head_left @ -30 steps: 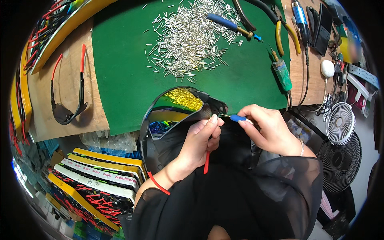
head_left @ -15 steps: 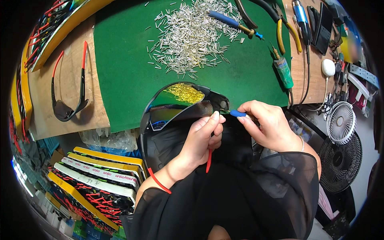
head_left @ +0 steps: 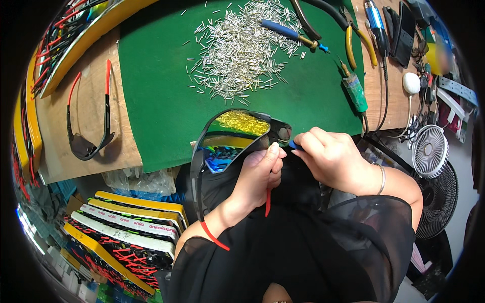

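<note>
My left hand (head_left: 258,174) is closed on a pair of sunglasses (head_left: 196,169), pinching it near the hinge end of the dark frame. Its mirrored lens (head_left: 237,122) reflects yellow, green and blue, and one red-tipped temple arm crosses my left forearm. Between the thumb and fingers of my right hand (head_left: 336,160) is a small blue-handled screwdriver (head_left: 294,145). It points left at the hinge corner, close to my left fingertips. Most of its handle is covered by my fingers; whether the tip sits in a screw I cannot tell.
A heap of short silver pins (head_left: 240,50) lies on the green mat (head_left: 156,101), with another blue-handled tool (head_left: 280,29) across it. Yellow-handled pliers (head_left: 349,48) and a green-handled tool (head_left: 356,91) lie right. Other sunglasses (head_left: 88,146) rest left, above boxes of red-tipped glasses (head_left: 116,252). Fans (head_left: 430,151) stand right.
The sunglasses have shifted right and slightly down, and the lens reflection differs. My right fingers have rolled further over the screwdriver handle, so less blue shows.
</note>
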Tool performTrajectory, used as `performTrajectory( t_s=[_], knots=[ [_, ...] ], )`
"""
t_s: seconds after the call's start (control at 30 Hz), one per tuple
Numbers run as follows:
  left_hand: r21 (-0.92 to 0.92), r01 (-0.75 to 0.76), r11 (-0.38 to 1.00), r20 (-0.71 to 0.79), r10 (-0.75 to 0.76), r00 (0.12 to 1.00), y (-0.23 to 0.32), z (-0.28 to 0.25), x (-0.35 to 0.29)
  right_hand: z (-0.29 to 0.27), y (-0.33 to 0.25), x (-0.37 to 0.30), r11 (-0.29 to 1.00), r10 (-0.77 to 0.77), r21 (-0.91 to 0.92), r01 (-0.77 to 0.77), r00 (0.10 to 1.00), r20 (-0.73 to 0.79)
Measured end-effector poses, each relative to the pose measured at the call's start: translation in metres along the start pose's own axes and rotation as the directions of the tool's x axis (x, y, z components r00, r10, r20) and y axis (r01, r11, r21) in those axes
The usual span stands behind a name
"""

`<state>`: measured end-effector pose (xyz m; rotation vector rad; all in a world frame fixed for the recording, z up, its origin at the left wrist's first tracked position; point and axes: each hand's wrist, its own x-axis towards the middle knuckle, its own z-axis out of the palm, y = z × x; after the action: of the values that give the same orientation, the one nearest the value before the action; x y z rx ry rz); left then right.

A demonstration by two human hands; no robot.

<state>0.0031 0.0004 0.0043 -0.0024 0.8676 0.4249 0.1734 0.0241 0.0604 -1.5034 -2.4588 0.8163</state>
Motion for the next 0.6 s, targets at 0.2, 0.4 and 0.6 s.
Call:
performTrajectory(
  t_s=[0.2, 0.4, 0.6],
  knots=[
    [0.005, 0.021, 1.000, -0.010, -0.021, 1.000, 0.0022, -0.0015, -0.0001, 0.0032, 0.0009, 0.0008, 0.994, 0.042, 0.098, -0.041, 0.999, -0.016],
    [-0.015, 0.021, 1.000, -0.001, -0.021, 1.000, 0.0059, -0.0013, -0.0001, -0.0009, 0.0011, 0.0044, 0.999, 0.041, 0.011, -0.041, 0.999, 0.035],
    [-0.025, 0.023, 0.999, 0.034, -0.022, 0.999, 0.0034, -0.0069, 0.0013, -0.0004, 0.0045, 0.0046, 0.983, -0.114, -0.138, 0.119, 0.993, 0.043]
  ],
)
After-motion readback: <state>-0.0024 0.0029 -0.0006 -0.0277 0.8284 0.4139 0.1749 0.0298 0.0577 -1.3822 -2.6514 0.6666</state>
